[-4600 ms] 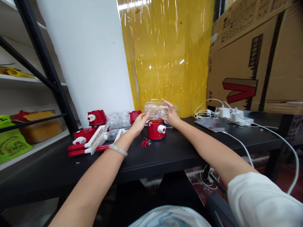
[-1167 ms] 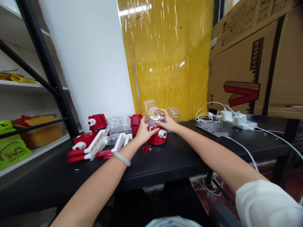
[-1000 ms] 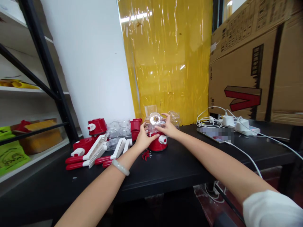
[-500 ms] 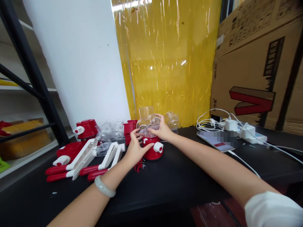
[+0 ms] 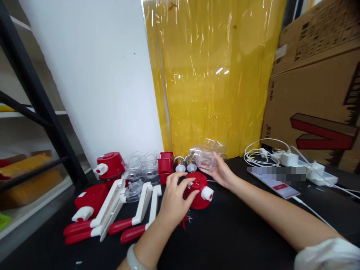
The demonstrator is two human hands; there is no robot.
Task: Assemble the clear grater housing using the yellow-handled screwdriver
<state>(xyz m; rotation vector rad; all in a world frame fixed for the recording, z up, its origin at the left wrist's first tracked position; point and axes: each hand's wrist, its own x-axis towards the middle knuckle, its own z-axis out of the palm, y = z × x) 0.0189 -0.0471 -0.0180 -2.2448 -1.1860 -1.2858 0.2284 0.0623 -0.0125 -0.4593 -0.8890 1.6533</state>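
My left hand [image 5: 174,197] curls its fingers over the left side of a round red plastic base [image 5: 200,202], which has a white knob [image 5: 207,194] on its front right. Thumb and forefinger rest near the base's top edge. Behind and to the right, my right hand [image 5: 222,173] grips a clear plastic cup-like part [image 5: 206,160], apart from the base; its far side blends with other clear pieces. Small red and silvery bits [image 5: 185,221] lie just in front of the base.
To the left lie white crank arms with red handles [image 5: 126,225], more red bases [image 5: 110,165], clear cups [image 5: 149,165] and red hoppers [image 5: 165,165]. Drum-shaped parts [image 5: 180,164] stand behind. On the right are a phone [image 5: 274,183], white chargers [image 5: 289,158] with cables and a large cardboard box [image 5: 312,90].
My right hand has lifted the clear part off the red base and moved it right and back. My left hand stays at the base. The view has shifted left, showing drum-shaped parts behind.
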